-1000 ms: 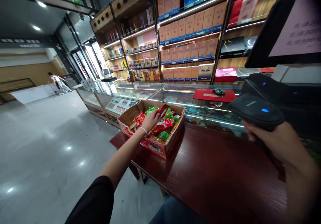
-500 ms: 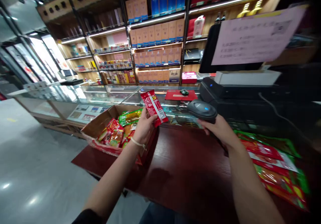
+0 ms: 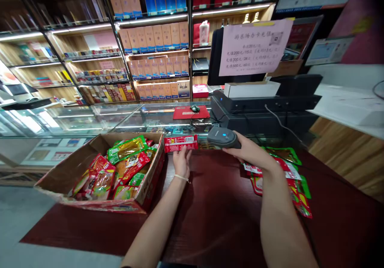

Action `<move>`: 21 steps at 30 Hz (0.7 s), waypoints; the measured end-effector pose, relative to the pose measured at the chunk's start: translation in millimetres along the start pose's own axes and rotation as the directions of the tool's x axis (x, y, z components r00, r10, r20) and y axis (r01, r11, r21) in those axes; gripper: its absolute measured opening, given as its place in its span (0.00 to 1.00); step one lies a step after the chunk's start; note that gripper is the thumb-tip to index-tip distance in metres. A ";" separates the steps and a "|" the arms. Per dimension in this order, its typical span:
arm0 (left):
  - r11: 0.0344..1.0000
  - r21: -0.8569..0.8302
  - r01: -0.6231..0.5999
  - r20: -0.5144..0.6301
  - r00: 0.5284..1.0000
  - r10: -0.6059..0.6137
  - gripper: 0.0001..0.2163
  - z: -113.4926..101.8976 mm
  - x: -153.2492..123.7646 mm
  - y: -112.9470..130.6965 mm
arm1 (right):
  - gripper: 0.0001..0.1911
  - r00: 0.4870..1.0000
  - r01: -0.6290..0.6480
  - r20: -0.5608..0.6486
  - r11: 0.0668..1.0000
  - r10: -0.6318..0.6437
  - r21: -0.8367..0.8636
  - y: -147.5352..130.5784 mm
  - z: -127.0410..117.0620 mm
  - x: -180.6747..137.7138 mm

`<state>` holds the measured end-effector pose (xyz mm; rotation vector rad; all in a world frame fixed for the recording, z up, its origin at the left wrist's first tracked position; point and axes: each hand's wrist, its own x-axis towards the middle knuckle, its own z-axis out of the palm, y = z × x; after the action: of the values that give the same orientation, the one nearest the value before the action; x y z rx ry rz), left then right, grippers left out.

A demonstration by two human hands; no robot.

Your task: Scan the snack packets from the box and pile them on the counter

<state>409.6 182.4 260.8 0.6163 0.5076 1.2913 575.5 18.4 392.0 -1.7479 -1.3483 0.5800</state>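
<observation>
A red snack packet is pinched in my left hand, lying crosswise with its white barcode patch facing me. My right hand grips a dark grey barcode scanner, its head pointing left toward the packet with a small gap between them. Left of my left hand stands an open cardboard box holding several red and green snack packets. Beyond my right forearm, more snack packets lie in an overlapping pile, partly hidden by the arm.
The dark red wooden table meets a glass display counter. A red mat with a mouse lies on the glass. A monitor back with a pink sign stands at the right, and stocked shelves line the wall.
My view has turned right. The packet has swung from a steep slant to nearly level, its barcode end now up at the right, near the scanner. Both hands keep their hold.
</observation>
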 end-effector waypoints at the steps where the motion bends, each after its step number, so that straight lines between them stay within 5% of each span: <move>1: 1.000 0.007 0.005 -0.004 1.000 -0.005 0.15 -7.9 0.2 -4.9 | 0.24 1.000 -0.014 0.024 1.000 0.014 -0.022 1.6 0.3 1.8; 8: 0.996 0.085 0.023 -0.058 0.998 -0.018 0.16 -41.4 5.4 -22.1 | 0.23 0.995 0.070 0.076 0.991 -0.061 -0.110 11.7 3.5 14.4; 21: 0.991 0.130 0.028 -0.032 0.999 -0.024 0.14 -37.6 5.1 -22.1 | 0.19 0.980 -0.072 0.176 0.990 0.093 -0.125 9.7 -2.5 8.2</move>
<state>401.7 188.9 218.2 0.6971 0.6267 1.2517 585.4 24.6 386.4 -1.8912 -1.4659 0.7343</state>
